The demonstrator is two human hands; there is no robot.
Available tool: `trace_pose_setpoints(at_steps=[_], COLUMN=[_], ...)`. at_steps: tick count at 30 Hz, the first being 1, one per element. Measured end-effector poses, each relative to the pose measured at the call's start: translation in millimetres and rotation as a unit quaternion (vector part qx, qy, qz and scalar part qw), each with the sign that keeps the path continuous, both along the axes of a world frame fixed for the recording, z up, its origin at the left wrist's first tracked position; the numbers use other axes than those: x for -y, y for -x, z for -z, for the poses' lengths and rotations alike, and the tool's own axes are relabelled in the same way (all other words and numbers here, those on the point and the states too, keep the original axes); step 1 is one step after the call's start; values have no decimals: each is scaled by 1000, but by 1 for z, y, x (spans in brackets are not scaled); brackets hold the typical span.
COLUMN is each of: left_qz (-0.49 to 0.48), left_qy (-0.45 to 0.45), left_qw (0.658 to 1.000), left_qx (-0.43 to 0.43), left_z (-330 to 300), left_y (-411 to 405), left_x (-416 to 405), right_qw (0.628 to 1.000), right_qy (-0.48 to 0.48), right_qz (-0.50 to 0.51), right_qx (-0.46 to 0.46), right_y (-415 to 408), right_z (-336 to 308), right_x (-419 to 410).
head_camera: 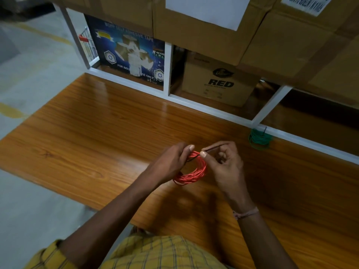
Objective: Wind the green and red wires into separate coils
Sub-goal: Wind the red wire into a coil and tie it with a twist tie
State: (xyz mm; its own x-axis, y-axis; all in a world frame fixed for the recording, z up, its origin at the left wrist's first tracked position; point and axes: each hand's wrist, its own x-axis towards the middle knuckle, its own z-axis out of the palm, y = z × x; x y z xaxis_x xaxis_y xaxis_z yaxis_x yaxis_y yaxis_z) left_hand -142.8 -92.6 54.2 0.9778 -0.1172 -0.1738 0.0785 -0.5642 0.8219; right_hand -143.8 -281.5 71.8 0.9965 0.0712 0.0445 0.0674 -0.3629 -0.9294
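The left hand (171, 162) gripped the red wire coil (191, 171) above the worktop (97, 133). The right hand (223, 164) had its fingers (204, 154) pinched on a dark tie strand (213, 148). The green wire coil (259, 138) (already wound) lay at two o'clock.

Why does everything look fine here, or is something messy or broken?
Nothing stands out. The red wire coil is held neatly by the left hand and right hand, and the green wire coil lies tidy on the glossy wooden table.

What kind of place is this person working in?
Probably a storeroom or warehouse: taped cardboard cartons are stacked on white shelving, a box of self-adhesive tape is marked for industrial use, and the concrete floor has yellow painted lines.
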Motion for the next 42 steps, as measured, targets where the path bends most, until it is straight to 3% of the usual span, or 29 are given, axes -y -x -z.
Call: trace_pose_setpoints(at_steps=[3, 7, 18, 27, 34, 42], left_qz=[-4, -55, -96, -127, -146, -159], left_qy=[77, 213, 305, 321, 321, 312], left_qw=[997, 975, 947, 938, 935, 936], left_qx=[-22, -32, 1, -29, -31, -28], left_z=[4, 8, 8, 8, 7, 6], left_y=[0, 0, 3, -3, -6, -7], left_x=[-1, 0, 4, 4, 7, 9], right_qw=[996, 995, 995, 997, 993, 964], right_qy=[17, 13, -73, -23, -113, -241], right_qz=[-23, -19, 2, -16, 17, 71], right_qx=[82, 99, 62, 79, 8, -85], right_y=[9, 13, 14, 13, 12, 3], right_z=[-1, 1, 4, 1, -3, -24], right_x=[-5, -6, -5, -9, -16, -21])
